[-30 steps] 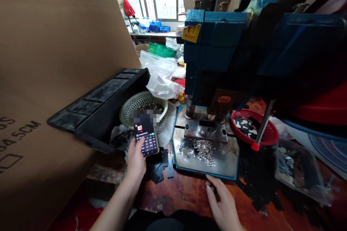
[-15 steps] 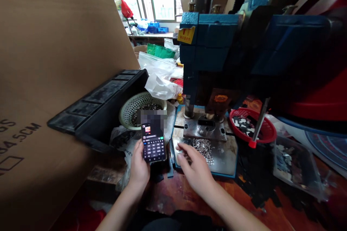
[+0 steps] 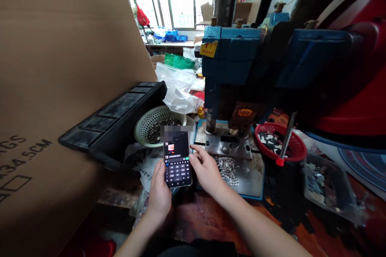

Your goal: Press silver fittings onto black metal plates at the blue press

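A dark smartphone (image 3: 177,168) is upright and tilted toward me, its lit screen showing a chat and a keypad. My left hand (image 3: 159,190) is closed around its left side and lower edge. At the phone's right edge, my right hand (image 3: 208,172) has its thumb and forefinger against the side, with the other fingers partly hidden. Just beyond my right hand, a heap of small shiny metal parts (image 3: 229,170) lies on the metal plate (image 3: 250,176) of a blue press machine (image 3: 229,56).
Behind the phone stands a pale perforated basket (image 3: 141,126) of small metal pieces. A black crate (image 3: 111,116) and large cardboard box (image 3: 60,48) flank the left. On the right are a red basket (image 3: 301,146), a metal lever (image 3: 288,136) and a clear plastic bin (image 3: 343,192).
My right hand has moved left from above the plate to the phone's right edge. The phone and my left hand have shifted slightly right in view.
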### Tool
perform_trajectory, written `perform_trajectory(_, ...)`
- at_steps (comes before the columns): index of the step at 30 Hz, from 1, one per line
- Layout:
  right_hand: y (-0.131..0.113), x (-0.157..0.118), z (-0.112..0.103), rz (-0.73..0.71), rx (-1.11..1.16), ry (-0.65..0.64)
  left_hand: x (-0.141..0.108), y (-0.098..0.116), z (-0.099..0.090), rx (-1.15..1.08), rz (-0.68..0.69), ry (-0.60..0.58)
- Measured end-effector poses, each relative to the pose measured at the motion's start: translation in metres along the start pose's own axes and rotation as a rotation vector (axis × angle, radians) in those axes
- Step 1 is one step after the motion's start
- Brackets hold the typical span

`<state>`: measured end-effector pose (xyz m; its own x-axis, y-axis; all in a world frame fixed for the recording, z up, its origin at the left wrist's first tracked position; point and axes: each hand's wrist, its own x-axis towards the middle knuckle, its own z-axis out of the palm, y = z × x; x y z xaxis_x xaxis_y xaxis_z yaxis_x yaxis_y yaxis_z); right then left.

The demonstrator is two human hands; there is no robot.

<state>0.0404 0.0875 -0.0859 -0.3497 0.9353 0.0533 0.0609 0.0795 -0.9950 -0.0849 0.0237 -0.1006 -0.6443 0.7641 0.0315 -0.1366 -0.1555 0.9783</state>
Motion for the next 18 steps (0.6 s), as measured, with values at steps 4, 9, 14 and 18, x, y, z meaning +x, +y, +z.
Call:
perform_trajectory(4, 0.000, -0.003, -0.006, -0.012, 0.070, -0.006, 0.003, 0.004, 0.001, -0.147, -0.092, -0.012)
perform_trajectory(9, -0.002, -0.016, -0.013, -0.043, 0.030, -0.024, 0.023, 0.028, 0.012, -0.255, -0.128, 0.072)
perform_trajectory(14, -0.003, -0.040, -0.020, -0.047, 0.013, -0.013, 0.067, 0.070, 0.025, -0.341, -0.058, 0.170)
perform_trajectory(18, -0.001, -0.055, -0.025, -0.045, 0.003, -0.004, 0.095, 0.099, 0.032, -0.316, -0.025, 0.176)
